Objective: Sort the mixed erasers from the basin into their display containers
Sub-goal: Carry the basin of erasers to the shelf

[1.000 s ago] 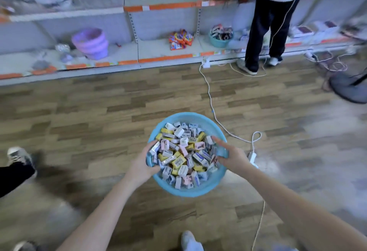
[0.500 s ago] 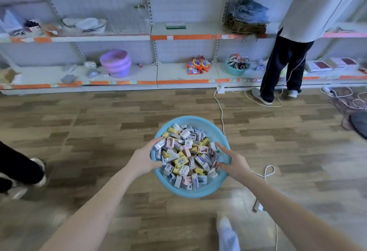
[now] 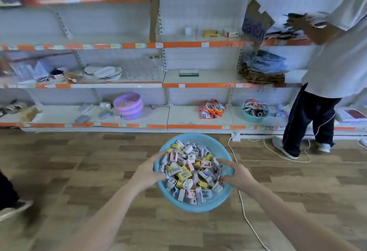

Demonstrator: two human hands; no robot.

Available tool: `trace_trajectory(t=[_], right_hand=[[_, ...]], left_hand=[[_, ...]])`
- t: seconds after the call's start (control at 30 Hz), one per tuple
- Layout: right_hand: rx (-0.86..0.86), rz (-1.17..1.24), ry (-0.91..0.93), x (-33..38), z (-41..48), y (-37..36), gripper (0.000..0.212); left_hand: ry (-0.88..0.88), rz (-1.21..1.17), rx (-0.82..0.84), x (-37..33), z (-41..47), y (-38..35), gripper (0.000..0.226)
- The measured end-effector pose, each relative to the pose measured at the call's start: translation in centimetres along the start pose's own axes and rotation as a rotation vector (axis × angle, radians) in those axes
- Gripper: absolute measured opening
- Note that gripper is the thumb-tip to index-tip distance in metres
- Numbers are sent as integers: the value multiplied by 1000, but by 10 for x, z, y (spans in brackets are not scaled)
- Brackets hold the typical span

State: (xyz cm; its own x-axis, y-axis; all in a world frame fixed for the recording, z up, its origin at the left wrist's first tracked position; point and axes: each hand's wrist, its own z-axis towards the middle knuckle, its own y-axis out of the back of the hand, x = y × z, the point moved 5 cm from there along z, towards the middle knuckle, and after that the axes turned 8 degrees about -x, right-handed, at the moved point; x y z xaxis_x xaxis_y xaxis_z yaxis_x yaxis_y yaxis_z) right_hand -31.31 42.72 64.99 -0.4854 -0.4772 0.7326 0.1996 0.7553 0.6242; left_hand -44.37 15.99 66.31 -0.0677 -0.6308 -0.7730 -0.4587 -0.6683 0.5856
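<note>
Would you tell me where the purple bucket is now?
Head view: the purple bucket stands on the bottom shelf, left of centre, beyond and left of the blue basin.

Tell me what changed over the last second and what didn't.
The blue basin has been carried forward toward the shelves, which now stand just beyond its far rim; the view has tipped up to show higher shelves. Unchanged: the left hand and right hand grip the basin's rim on either side, and the erasers stay heaped inside.
</note>
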Motion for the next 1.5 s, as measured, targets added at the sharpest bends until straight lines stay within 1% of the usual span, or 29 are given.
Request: trace_trajectory(t=[0.2,0.33,0.47,0.7,0.8,0.87,0.97,1.13,1.33,1.5], right_hand=[[-18,72,51,64,125,46,66],[-24,82,60,111,210,63,68],[-100,103,56,159,299,77,71],[-196,195,30,235,437,95,80],[-151,249,47,259,490,107,84],[-156,274,33,269,526,116,84],[-167,306,29,283,582,129,83],[-158,334,84,315,686,165,79],[-109,315,163,362,807,217,80],[-84,248,181,398,882,237,81]], left_hand=[[-74,-57,-119,-65,124,51,67],[-130,-58,-118,-98,212,86,66],[-202,-34,-123,-128,304,118,64],[-224,-5,-142,-183,469,187,59],[-251,41,-150,-203,528,203,58],[-265,60,-149,-213,564,209,58],[-284,59,-196,-229,615,216,57],[-313,7,-294,-266,708,229,55],[-239,-126,-355,-312,807,250,54],[-197,-86,-445,-338,872,264,50]])
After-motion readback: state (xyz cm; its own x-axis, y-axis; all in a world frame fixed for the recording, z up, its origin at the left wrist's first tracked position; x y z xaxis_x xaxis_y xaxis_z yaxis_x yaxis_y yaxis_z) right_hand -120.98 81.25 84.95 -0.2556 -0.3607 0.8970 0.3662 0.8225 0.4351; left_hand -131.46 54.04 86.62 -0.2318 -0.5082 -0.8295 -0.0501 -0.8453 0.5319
